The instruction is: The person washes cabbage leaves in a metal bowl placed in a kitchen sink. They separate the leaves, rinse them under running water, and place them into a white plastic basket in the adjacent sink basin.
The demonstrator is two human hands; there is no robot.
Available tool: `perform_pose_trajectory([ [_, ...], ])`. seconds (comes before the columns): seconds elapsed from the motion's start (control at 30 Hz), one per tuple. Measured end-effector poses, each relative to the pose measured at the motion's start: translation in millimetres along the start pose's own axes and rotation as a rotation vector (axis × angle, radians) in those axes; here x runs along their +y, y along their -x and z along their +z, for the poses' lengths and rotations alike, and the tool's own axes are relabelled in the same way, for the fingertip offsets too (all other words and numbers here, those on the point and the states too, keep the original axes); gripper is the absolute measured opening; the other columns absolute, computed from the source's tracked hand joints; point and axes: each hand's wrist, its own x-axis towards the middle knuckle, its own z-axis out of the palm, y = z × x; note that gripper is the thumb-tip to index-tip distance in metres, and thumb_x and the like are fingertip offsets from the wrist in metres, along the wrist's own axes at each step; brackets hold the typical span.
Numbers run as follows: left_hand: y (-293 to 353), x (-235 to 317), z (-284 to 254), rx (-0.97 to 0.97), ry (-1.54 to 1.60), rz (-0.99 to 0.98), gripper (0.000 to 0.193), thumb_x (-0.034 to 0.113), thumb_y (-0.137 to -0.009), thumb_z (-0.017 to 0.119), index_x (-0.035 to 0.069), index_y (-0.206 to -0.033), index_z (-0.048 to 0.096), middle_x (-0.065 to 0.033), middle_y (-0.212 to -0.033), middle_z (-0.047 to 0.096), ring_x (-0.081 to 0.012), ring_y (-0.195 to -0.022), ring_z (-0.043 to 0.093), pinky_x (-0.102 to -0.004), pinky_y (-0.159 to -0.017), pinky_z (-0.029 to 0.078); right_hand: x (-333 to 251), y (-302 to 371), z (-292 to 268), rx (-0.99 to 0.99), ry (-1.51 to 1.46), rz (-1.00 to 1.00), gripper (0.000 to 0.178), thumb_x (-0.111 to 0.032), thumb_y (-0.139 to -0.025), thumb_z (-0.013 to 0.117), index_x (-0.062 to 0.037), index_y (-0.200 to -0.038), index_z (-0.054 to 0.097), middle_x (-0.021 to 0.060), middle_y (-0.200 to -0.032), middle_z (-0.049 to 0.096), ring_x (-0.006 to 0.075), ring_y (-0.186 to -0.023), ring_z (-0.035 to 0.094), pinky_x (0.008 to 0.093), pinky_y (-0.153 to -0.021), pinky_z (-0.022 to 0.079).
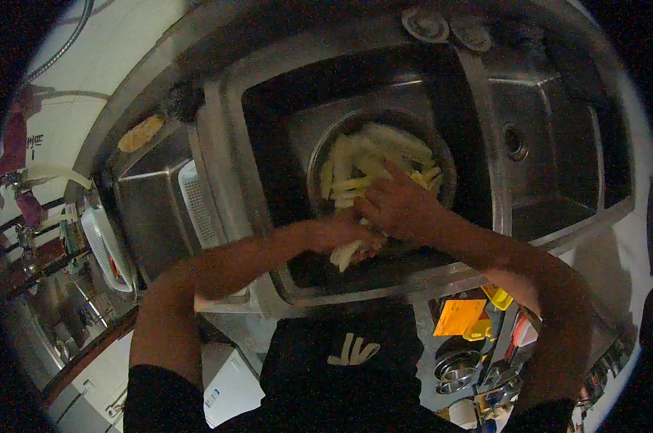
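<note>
A round metal bowl (445, 155) sits in the middle sink basin (312, 108), filled with long pale yellow-white vegetable pieces (373, 148); their exact kind is hard to tell in the dim light. At the bowl's near edge, my left hand (346, 229) is closed round a pale vegetable piece (346, 255), whose end sticks out below the fingers. My right hand (397, 208) is against the left one, partly over the bowl, with its fingers curled. Whatever lies in its fingers is hidden.
Another basin (557, 159) with a drain lies to the right. At left are a third basin (149, 180), white perforated baskets (196, 202) and a tan sponge-like pad (141, 134). Two rolled grey items (425, 25) rest on the far rim. Metal bowls (458, 369) stand low at right.
</note>
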Motion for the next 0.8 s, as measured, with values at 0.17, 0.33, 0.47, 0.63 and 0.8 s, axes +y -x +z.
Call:
perform_pose_trajectory([
  [0.17,-35,5,-30,0.069,-0.587,0.170,0.031,0.021,-0.088,0.079,0.003,-0.110,0.065,-0.0108,-0.095,0.071,-0.0224,-0.079,0.068,-0.0395,-0.073,0.056,0,0,22,-0.112,-0.044,0.216,0.028,-0.024,-0.080,0.072,-0.0047,-0.101,0.069,0.0101,-0.087,0.072,0.0281,-0.081,0.074,0.0422,-0.069,0.058],
  [0.33,-71,-4,-41,0.216,-0.833,0.573,0.042,0.026,-0.083,0.081,0.001,-0.114,0.068,-0.0174,-0.099,0.075,-0.0314,-0.090,0.071,-0.0467,-0.086,0.055,8,-5,31,-0.296,0.031,0.296,0.022,-0.019,-0.080,0.073,-0.0036,-0.096,0.072,0.0136,-0.085,0.074,0.0286,-0.076,0.075,0.0438,-0.063,0.059],
  [0.47,-80,1,-40,0.265,-0.965,0.417,0.040,0.030,-0.082,0.079,0.002,-0.109,0.073,-0.0219,-0.099,0.075,-0.0386,-0.095,0.072,-0.0503,-0.087,0.055,9,-3,23,-0.416,-0.033,0.426,0.021,-0.019,-0.082,0.070,-0.0027,-0.094,0.074,0.0163,-0.085,0.075,0.0313,-0.077,0.075,0.0456,-0.065,0.060],
  [0.63,-75,27,-27,0.346,-1.135,0.287,0.032,0.026,-0.078,0.077,0.003,-0.101,0.075,-0.0228,-0.099,0.074,-0.0435,-0.090,0.071,-0.0517,-0.080,0.056,19,5,32,-0.502,-0.193,0.588,0.022,-0.021,-0.080,0.069,-0.0012,-0.087,0.076,0.0204,-0.086,0.074,0.0360,-0.080,0.075,0.0484,-0.070,0.060],
  [0.8,-65,38,-24,0.219,-1.490,0.216,0.035,0.023,-0.077,0.078,0.004,-0.105,0.072,-0.0196,-0.097,0.074,-0.0414,-0.087,0.072,-0.0506,-0.076,0.057,26,13,58,-0.615,-0.802,0.726,0.024,-0.023,-0.082,0.067,-0.0012,-0.089,0.074,0.0169,-0.082,0.071,0.0326,-0.073,0.070,0.0469,-0.067,0.057],
])
